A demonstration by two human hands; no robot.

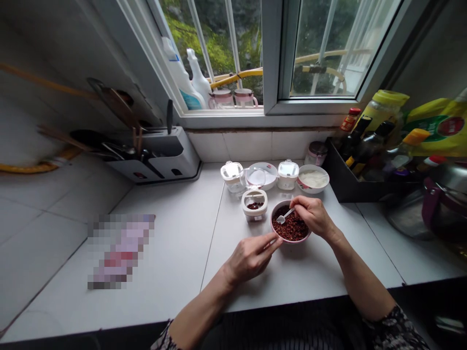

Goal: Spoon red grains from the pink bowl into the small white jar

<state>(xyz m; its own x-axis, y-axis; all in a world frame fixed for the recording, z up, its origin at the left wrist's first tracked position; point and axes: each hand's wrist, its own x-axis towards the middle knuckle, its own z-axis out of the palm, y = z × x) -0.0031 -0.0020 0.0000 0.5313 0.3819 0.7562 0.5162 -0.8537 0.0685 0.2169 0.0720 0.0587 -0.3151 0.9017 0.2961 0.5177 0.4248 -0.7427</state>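
Observation:
A small white spoon (285,216) is pinched in my right hand (314,214), its scoop lying in the dark red chili flakes (294,229). These fill a round bowl (278,237) with a pinkish outside. The fingertips of my left hand (251,257) are closed at the bowl's near left rim. Just left of the bowl stands a clear seasoning jar (254,217) with a cream-coloured rim, its top open and some red flakes inside. Behind are two more such jars (232,176) (288,176) and a bowl of white granules (313,179).
Between the back jars sits a white bowl (268,181), with a clear lid-like piece before it. A grey utensil holder (164,155) stands back left. A dark bottle tray (343,182) and a pot (445,204) are at right. A blurred flat item lies left.

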